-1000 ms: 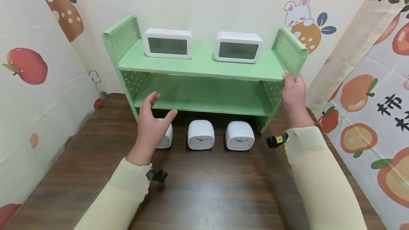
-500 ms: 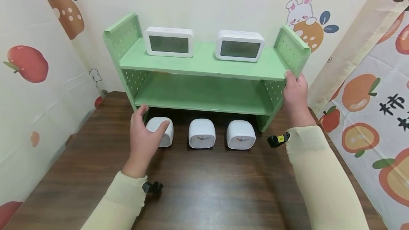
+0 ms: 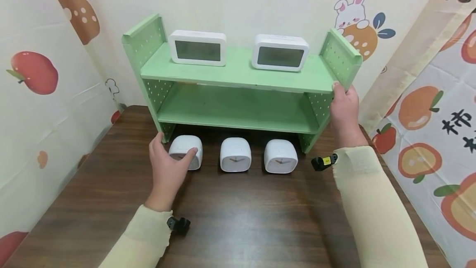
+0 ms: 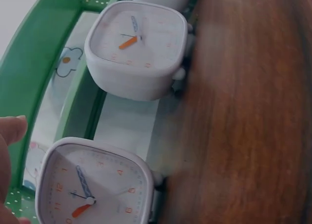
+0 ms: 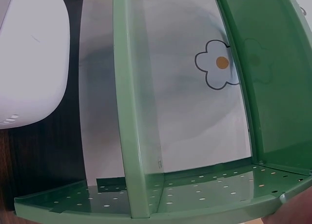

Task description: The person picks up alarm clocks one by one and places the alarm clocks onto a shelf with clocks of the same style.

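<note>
Toward the tabletop's (image 3: 260,218) rear-left corner, the left clock (image 3: 186,142), likely light, stiff and smooth, suits a side pinch; the left hand (image 3: 167,175) spreads beside it, ungripping, while the right hand (image 3: 344,108) grips the rack's (image 3: 238,77) right side.

So the left hand (image 3: 166,177) blocks part of the left analog clock's (image 3: 188,142) dial from the head cam, can't tell if they're touching. Most of the right hand's (image 3: 345,113) fingers vanish behind the green shelf (image 3: 238,104). Left wrist cam chops that clock at the bottom, and the right analog clock (image 3: 280,150) up top. Head view's dial numerals? Too tiny to read.
</note>
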A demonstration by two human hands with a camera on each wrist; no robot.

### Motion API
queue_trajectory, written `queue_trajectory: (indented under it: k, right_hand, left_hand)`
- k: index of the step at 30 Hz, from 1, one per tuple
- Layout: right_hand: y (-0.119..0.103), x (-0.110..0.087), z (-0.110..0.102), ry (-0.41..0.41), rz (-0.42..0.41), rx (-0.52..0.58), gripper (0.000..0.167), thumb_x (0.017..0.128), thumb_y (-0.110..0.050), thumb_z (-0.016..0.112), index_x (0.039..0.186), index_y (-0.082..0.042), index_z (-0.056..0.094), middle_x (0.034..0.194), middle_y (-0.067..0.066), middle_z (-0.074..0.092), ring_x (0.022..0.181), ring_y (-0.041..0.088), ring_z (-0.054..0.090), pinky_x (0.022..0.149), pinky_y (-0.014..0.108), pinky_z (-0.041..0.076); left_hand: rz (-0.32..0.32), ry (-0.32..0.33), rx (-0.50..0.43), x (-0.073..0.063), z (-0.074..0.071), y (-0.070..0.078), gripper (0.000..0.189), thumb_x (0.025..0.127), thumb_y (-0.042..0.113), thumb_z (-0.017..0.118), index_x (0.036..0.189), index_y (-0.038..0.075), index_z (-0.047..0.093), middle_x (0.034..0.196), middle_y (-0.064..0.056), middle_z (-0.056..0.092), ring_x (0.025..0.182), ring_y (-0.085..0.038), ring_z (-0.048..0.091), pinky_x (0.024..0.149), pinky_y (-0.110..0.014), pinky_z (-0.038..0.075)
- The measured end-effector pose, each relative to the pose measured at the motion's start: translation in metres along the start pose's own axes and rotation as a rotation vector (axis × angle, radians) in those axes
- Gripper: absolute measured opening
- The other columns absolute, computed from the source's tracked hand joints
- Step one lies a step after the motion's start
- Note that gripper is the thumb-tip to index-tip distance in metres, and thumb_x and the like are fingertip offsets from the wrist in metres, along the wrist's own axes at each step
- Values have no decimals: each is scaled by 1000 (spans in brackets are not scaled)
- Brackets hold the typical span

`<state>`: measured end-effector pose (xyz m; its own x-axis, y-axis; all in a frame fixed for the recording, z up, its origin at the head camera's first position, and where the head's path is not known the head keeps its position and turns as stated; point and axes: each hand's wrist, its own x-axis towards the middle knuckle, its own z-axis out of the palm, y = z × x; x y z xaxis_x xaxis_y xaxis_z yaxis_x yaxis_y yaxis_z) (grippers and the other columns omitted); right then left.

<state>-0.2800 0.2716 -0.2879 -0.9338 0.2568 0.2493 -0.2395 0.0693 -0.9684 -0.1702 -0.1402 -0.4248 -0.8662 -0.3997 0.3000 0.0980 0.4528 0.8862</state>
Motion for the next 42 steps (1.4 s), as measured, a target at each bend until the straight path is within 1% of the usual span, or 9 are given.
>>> queue_trajectory:
  k: [5,11,15,20,27,29,33,37,42]
  right_hand:
    - [1,0,0,-7,4,2,48,111,-37,40,154,-17,44,144,5,53,128,17,52,114,44,38]
    - [0,1,-1,-12,20,17,48,110,-37,40,154,-17,43,143,5,53,128,17,52,115,45,37]
    - [-2,2,-1,-16,18,15,49,111,-37,40,155,-17,42,147,5,51,132,17,49,117,44,35]
    - [-1,3,-2,-12,5,14,48,111,-36,40,155,-17,43,146,5,51,132,17,49,117,44,35]
    - [-1,3,-2,1,4,8,48,110,-37,40,153,-16,44,143,5,53,127,16,52,115,44,37]
    - [-1,2,-3,0,10,5,48,110,-37,40,154,-16,44,143,5,53,127,16,52,115,44,37]
    - [0,2,-3,-10,15,4,48,110,-37,40,154,-16,44,142,5,54,126,16,53,114,44,38]
    - [1,2,-2,-12,7,14,48,110,-37,41,153,-15,44,138,4,55,123,16,54,112,45,39]
    - [1,1,-2,-16,8,7,48,111,-38,40,154,-16,43,141,4,53,127,17,51,114,44,38]
  left_hand:
    - [-34,29,19,-3,5,-4,110,81,35,89,161,6,19,160,-15,22,145,-30,25,117,-54,28]
    - [-82,46,-54,-11,19,-5,112,80,33,90,159,3,16,160,-17,18,143,-37,25,114,-58,28]
    - [-103,66,-68,-15,28,-7,115,78,32,92,159,4,16,160,-17,16,144,-36,24,113,-59,27]
    - [-114,92,-93,-11,33,-13,116,77,31,92,159,4,15,160,-16,16,143,-34,24,113,-59,27]
    - [-202,74,-108,-6,39,-22,120,77,35,92,161,8,10,160,-16,14,144,-35,22,114,-59,26]
    - [-206,78,-115,-6,40,-24,121,77,35,92,161,9,10,160,-16,14,144,-35,22,114,-58,26]
    - [-193,105,-137,-8,43,-28,124,73,34,95,161,10,10,159,-14,16,143,-32,24,115,-55,27]
    - [-197,118,-146,-9,45,-31,125,71,32,97,160,11,11,158,-14,17,142,-31,25,115,-52,26]
    - [-204,115,-148,-9,47,-32,115,71,26,97,155,10,20,154,-16,21,139,-33,29,114,-51,27]
